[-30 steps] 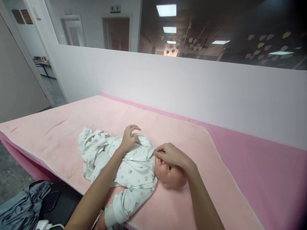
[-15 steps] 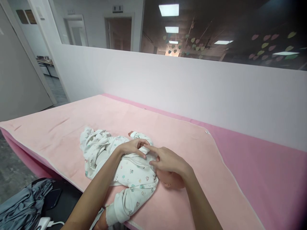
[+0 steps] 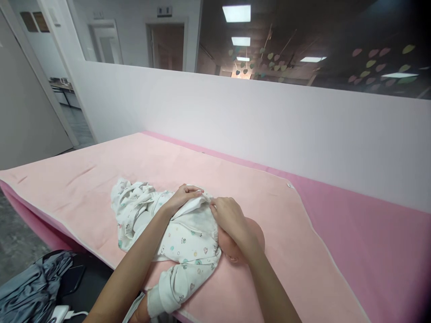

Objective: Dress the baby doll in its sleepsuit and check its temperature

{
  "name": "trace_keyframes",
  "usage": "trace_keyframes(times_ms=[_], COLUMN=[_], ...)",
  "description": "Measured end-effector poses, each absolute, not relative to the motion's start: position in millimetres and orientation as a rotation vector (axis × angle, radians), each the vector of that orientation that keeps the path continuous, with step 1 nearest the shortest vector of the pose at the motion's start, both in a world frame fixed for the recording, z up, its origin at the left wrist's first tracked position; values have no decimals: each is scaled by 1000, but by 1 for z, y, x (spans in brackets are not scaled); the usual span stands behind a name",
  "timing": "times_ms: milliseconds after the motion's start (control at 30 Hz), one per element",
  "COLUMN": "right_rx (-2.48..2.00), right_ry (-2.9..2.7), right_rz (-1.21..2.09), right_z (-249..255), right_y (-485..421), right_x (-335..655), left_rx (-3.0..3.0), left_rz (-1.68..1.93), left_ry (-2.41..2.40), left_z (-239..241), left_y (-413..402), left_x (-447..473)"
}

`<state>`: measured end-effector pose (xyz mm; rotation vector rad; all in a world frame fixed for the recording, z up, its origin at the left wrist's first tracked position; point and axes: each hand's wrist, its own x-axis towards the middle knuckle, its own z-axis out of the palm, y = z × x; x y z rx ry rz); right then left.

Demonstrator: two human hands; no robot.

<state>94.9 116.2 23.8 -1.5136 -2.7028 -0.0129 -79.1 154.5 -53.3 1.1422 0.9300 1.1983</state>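
A baby doll [image 3: 251, 244] lies on its back on a pale pink blanket [image 3: 208, 179], head toward the right. It wears a white patterned onesie [image 3: 183, 240]. My left hand [image 3: 182, 197] pinches the onesie's cloth near the far shoulder and lifts the edge. My right hand [image 3: 229, 217] is closed on the same cloth at the collar, just above the doll's face. One sleeve hangs toward the blanket's near edge. The doll's legs are hidden in bunched fabric on the left.
The blanket covers a darker pink padded table [image 3: 370, 233] set against a white partition wall [image 3: 269, 121]. Grey cloth [image 3: 30, 287], a dark bag and a white charger lie on the floor at the lower left. A doorway opens at far left.
Both hands have come together on the onesie at the doll's far shoulder and collar. The right hand left the doll's mouth and now pinches the cloth; the fabric edge is raised.
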Motion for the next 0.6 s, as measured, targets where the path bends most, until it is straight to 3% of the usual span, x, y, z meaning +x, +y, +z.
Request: trace_keyframes(times_ms=[233, 600], right_rx=[-1597, -1608], right_ry=[-2650, -2632], right_rz=[-300, -305], right_z=[5, 8], right_y=[121, 125], right_x=[89, 91], left_rx=[1085, 1042], left_rz=[1155, 1092], left_ry=[859, 817], left_z=[-51, -51], left_y=[152, 149], left_x=[-79, -79])
